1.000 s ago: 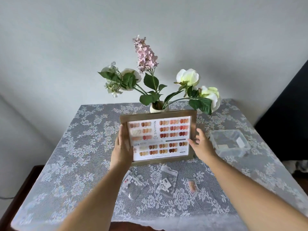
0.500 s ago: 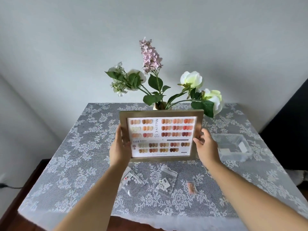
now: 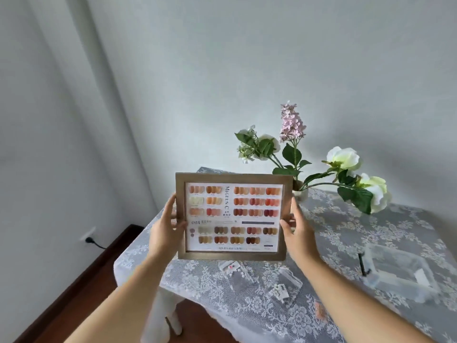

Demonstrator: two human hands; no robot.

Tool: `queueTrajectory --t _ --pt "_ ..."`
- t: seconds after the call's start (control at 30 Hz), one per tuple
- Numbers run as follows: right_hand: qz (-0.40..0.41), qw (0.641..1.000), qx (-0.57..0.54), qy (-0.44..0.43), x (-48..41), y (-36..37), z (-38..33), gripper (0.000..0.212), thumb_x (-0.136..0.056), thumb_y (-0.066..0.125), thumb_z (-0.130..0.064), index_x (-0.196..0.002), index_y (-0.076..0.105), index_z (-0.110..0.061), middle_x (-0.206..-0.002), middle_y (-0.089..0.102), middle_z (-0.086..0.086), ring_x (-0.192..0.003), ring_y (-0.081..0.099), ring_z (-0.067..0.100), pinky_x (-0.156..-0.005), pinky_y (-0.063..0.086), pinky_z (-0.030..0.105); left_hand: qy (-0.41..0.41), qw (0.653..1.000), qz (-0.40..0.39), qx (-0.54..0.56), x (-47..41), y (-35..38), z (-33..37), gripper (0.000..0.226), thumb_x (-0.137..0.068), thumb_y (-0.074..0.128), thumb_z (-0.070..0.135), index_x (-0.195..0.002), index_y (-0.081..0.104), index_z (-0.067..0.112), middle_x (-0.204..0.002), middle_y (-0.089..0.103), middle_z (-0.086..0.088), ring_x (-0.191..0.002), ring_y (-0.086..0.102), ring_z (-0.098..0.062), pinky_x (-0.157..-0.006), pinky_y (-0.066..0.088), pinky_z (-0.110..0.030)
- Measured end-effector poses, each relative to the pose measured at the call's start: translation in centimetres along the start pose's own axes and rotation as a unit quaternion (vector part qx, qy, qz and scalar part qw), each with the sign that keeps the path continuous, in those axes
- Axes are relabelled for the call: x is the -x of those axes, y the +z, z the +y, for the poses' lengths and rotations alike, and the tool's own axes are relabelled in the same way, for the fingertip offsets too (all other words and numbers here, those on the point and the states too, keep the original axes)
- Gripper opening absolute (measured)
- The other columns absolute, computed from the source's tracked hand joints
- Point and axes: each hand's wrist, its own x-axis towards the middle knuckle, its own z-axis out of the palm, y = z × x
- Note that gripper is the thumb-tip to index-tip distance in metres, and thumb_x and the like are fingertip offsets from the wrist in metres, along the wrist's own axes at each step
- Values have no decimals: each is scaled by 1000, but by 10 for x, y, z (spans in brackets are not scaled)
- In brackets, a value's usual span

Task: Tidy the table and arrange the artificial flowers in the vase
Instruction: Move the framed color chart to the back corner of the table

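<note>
A brown picture frame (image 3: 231,254) with a nail-colour chart is held upright in the air over the table's left part. My left hand (image 3: 164,230) grips its left edge and my right hand (image 3: 298,231) grips its right edge. Behind the frame, at the table's far side, a small pale vase (image 3: 300,193) holds artificial flowers (image 3: 291,125): a pink spike, white blooms and green leaves. The frame hides part of the vase. Several small clear bags (image 3: 282,287) lie on the lace tablecloth (image 3: 346,233) below the frame.
A clear plastic box (image 3: 400,271) sits on the table at the right, with a thin black stick (image 3: 361,264) beside it. A small orange-filled packet (image 3: 321,309) lies near the front edge. A wall socket with a black plug (image 3: 88,237) is low on the left wall.
The view has swung to the left, so the table now sits right of centre. Both hands have carried the frame left and slightly higher, keeping the same grip.
</note>
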Motion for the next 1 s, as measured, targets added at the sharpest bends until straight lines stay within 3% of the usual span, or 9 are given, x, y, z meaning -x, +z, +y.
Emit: queueTrajectory --t 0.17,0.23,0.33,0.53,0.7,0.83,1.0 --pt "-29 999 -28 -34 -16 56 -43 80 -85 62 -7 -141 15 -37 -93 64 6 -81 60 18 -75 54 34 -20 999 16 19 -34 -57 -28 79 -84 62 10 -138 22 51 -106 67 0 -82 67 -17 -75 54 -36" --pt "-31 998 -27 -38 -24 85 -58 81 -85 62 -8 -140 11 -40 -92 64 5 -80 62 20 -70 54 32 -25 999 13 27 -56 -77 -39 80 -84 61 10 -137 21 53 -106 67 2 -84 66 -17 -74 54 -34" --pt "-24 999 -17 -25 -38 119 -78 77 -86 61 -9 -144 17 -34 -97 63 3 -76 61 16 -57 46 17 -12 1000 -1 14 -94 -99 -53 79 -84 60 12 -138 20 53 -108 66 2 -89 65 -19 -77 53 -35" --pt "-14 1000 4 10 -65 165 -93 76 -87 60 -10 -145 17 -33 -80 63 1 -65 60 10 -46 45 19 1 1000 -31 -2 -160 -105 -73 76 -86 58 11 -140 20 48 -113 66 2 -81 57 -12 -57 44 -22" --pt "-12 999 22 36 -87 178 -80 78 -87 60 -10 -144 15 -37 -81 61 -1 -61 58 8 -41 41 14 -10 998 -59 -5 -198 -78 -84 77 -85 59 12 -139 20 49 -114 66 2 -83 58 -15 -71 51 -33" --pt "-23 998 20 54 -118 187 -59 79 -86 60 -10 -143 14 -39 -80 61 0 -61 61 15 -47 52 28 -17 997 -71 -6 -224 -50 -84 77 -85 59 12 -139 20 50 -113 65 1 -82 61 -16 -69 53 -34" --pt "-27 997 21 73 -155 204 -37 80 -86 60 -9 -144 13 -39 -79 60 0 -59 59 13 -46 50 23 -26 997 -74 -15 -261 -20 -84 77 -85 60 10 -140 22 47 -111 65 1 -94 63 -22 -78 55 -42"
